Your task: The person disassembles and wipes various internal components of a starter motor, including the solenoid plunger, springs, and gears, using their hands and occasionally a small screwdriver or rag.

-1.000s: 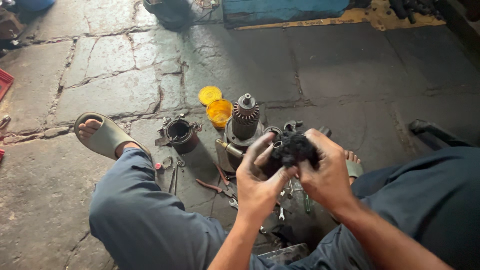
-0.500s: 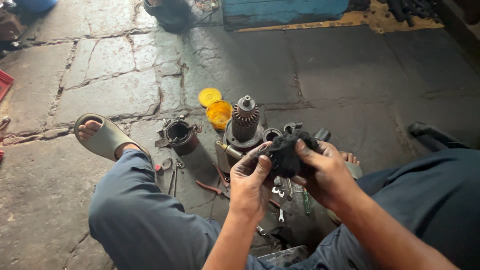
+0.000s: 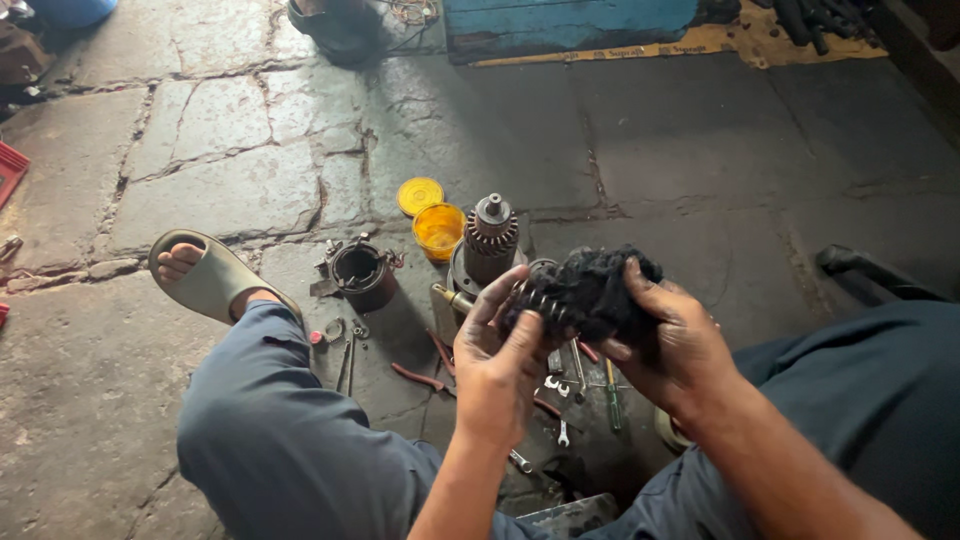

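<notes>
Mid-clean: your right hand [image 3: 672,335] grips a wad of dark, oily rag [image 3: 598,285] wrapped over a toothed metal gear part [image 3: 540,300]; your left hand [image 3: 497,360] pinches the part's exposed end with its fingers closed on it. Both sit at frame centre, lifted above the scattered small spanners and pliers [image 3: 560,385] on the cracked stone floor [image 3: 230,170]. Looks like the wipe-down step. Next move, my read: turn the part inside the rag so the hidden teeth get covered, keeping your left fingertips clear of the tooth edges. Count: one rag, one part in hand. Just above your hands, one grey ribbed motor rotor standing upright [image 3: 489,240]; left of it, one dark round housing [image 3: 362,275]. One yellow plastic tub [image 3: 438,230], with one yellow lid [image 3: 420,195] above it. One sandalled foot [image 3: 205,275] at left.
</notes>
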